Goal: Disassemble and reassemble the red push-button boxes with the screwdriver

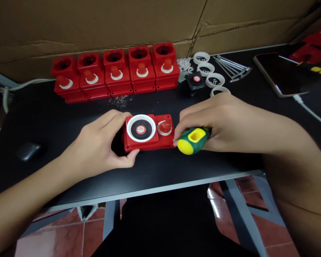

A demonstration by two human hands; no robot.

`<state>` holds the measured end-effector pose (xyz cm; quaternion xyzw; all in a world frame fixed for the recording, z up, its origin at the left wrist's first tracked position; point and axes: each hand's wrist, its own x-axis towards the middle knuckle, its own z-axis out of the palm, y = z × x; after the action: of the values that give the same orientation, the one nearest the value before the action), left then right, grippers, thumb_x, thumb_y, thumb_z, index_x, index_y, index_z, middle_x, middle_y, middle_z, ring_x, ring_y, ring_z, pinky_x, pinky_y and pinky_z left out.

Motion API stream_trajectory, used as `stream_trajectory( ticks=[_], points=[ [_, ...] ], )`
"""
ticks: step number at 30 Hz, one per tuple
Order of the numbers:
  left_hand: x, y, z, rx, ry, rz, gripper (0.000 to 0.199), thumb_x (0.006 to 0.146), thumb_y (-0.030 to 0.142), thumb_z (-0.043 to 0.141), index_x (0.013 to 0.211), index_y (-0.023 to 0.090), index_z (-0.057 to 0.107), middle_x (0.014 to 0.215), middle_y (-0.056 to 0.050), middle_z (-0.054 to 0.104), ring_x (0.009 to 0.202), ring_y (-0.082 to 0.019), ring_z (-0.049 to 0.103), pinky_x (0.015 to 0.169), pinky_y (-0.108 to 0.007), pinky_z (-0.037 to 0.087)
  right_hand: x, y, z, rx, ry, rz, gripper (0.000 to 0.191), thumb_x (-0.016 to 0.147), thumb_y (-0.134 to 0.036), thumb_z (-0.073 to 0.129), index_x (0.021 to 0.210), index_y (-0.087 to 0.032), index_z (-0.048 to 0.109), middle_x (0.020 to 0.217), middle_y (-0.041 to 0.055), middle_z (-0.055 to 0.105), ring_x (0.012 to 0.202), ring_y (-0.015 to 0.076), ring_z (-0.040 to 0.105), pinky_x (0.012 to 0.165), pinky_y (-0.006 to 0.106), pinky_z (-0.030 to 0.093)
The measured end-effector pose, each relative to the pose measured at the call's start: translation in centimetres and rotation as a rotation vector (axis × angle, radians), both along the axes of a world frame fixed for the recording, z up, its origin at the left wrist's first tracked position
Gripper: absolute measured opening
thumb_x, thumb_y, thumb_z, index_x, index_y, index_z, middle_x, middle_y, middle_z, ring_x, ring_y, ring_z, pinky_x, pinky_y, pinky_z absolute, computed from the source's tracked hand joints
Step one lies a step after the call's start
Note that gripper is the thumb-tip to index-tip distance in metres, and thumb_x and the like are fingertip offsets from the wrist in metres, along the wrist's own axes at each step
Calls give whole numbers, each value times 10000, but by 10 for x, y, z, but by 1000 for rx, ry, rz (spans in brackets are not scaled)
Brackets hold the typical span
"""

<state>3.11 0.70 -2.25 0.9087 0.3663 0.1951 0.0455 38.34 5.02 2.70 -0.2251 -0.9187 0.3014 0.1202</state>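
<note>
A red box [149,142] lies on the black table in front of me. On it are a white ring [154,129] around a black disc [141,129] and a small red dome [165,126]. My left hand [104,139] grips the left end of this box, fingers behind and thumb at the front. In my right hand [214,121] is a green and yellow screwdriver [194,141], its handle end towards me. A small screw [174,140] shows by my right fingertips at the box's right front corner. The screwdriver's tip is hidden.
Several red boxes [116,71] stand in a row at the back. Right of them are white rings [215,80], a black round part [196,80], metal rods [232,67] and a phone [279,73] with a cable. A black mouse-like object [29,151] lies at left.
</note>
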Motion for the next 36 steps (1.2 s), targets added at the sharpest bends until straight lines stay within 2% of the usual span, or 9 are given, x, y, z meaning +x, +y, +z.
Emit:
stream_trajectory(
  ticks=[4,8,16,21,25,31,34,36],
  points=[
    [1,2,1,19,-12,-10,499,1101,436,720,1562,260,647,1359,-113,857,1182,-336,883,1030,-433,784,-2,-1,-3,-9,-60,-38,129,1059,-164,779,946,-222,755,891,-2,776,769,161,687,750,333,468],
    [0,3,0,25,-28,-22,517,1086,422,739,1567,253,656,1370,-123,856,1205,-365,896,1047,-439,774,-6,-4,-4,-19,-143,-132,198,934,-127,868,870,-224,708,878,-14,772,741,157,660,739,337,454],
    [-4,7,2,22,-32,-57,508,1105,417,757,1570,234,666,1388,-142,859,1214,-371,901,1060,-450,780,-25,-12,2,15,-284,-232,285,840,-64,930,854,-224,694,901,-4,803,767,183,695,740,341,449],
    [-4,10,1,12,-47,-66,519,1080,398,795,1562,234,691,1397,-140,867,1202,-359,900,1050,-444,784,-25,-16,-2,71,-267,-235,279,857,-63,968,933,-215,748,980,19,839,817,207,746,745,337,489],
    [-4,9,1,-16,-38,-54,499,1090,404,765,1557,246,687,1417,-130,860,1215,-348,895,1079,-443,773,-19,-20,-7,124,-229,-219,244,905,-92,958,1030,-209,784,1031,36,854,808,212,760,730,336,492],
    [-5,10,3,-23,-36,-55,490,1082,407,781,1533,236,692,1399,-128,861,1189,-341,897,1055,-435,769,-7,-20,-9,291,-172,-110,166,990,-70,819,1088,-194,770,1067,57,841,797,188,723,721,308,472],
    [-6,13,3,-26,-41,-64,478,1091,414,774,1527,233,697,1359,-122,862,1169,-333,895,1029,-418,763,0,-19,-9,405,-156,-22,248,1033,-20,694,1226,-139,796,1137,102,848,832,205,731,735,320,495],
    [-7,15,3,-19,-33,-75,471,1109,434,766,1518,210,694,1331,-126,858,1141,-323,893,1001,-410,763,3,-19,-9,503,-175,25,306,1088,7,577,1247,-124,804,1123,110,838,799,199,694,711,326,460]
  ],
)
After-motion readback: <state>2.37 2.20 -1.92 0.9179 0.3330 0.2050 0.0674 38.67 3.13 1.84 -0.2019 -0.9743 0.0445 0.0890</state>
